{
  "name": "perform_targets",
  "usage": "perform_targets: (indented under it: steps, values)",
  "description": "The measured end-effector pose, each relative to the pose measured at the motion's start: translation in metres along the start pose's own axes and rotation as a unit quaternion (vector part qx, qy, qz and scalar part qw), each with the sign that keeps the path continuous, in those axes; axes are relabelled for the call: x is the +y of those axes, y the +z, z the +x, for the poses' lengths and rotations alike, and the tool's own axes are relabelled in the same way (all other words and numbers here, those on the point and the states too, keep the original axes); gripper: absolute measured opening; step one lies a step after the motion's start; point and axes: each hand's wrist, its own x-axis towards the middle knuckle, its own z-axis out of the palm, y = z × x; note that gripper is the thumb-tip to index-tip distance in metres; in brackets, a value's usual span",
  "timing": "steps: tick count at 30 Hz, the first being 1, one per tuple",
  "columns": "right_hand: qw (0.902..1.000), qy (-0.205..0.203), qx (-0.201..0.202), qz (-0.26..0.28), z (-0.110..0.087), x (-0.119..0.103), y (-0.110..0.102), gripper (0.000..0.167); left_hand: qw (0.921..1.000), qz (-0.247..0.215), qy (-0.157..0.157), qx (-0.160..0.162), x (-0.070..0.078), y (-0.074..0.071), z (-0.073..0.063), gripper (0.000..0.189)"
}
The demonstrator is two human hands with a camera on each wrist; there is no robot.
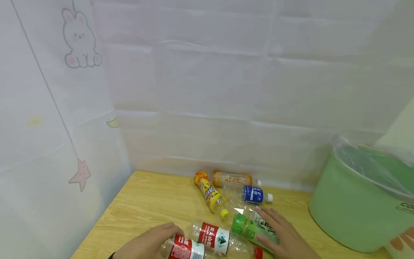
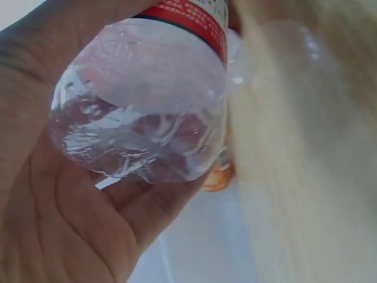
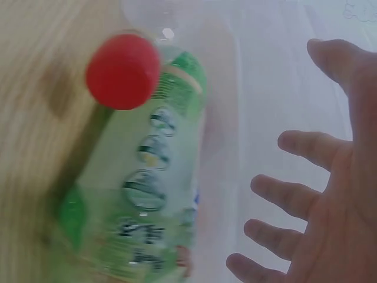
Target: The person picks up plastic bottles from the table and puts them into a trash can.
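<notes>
Near the table's front edge, my left hand (image 1: 154,240) grips the base end of a clear plastic bottle (image 1: 185,249) with a red-and-white label. In the left wrist view, thumb and fingers wrap round that bottle's ribbed base (image 2: 141,118). Just behind it lies a second red-label bottle (image 1: 213,237), its red cap pointing right. My right hand (image 1: 284,235) hovers at a green-labelled bottle (image 1: 249,227), fingers spread. The right wrist view shows these fingers apart from the green-labelled bottle (image 3: 147,188), with a red cap (image 3: 123,71) in front of it.
Farther back lie a yellow-labelled bottle (image 1: 211,194), an orange-labelled bottle (image 1: 232,178) and a blue-labelled bottle (image 1: 253,194). A green bin (image 1: 343,201) with a clear plastic liner stands at the right. White covered walls (image 1: 207,90) border the wooden table (image 1: 136,205).
</notes>
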Motion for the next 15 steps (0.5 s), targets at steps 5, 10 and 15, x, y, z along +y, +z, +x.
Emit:
perform_targets:
  steps: [5, 10, 15]
  values:
    - [0.999, -0.037, 0.025, -0.001, 0.002, -0.009, -0.012, 0.071, 0.9991, 0.024, 0.018, 0.03, 0.014, -0.01, 0.002, 0.048]
    - [0.9989, -0.035, 0.029, -0.009, 0.004, -0.017, -0.022, 0.071, 0.9923, 0.066, 0.078, 0.069, 0.023, -0.016, 0.011, 0.052]
    - [0.999, -0.03, 0.029, -0.016, 0.005, -0.025, -0.031, 0.075, 0.9828, 0.106, 0.102, 0.111, 0.029, -0.019, 0.028, 0.06]
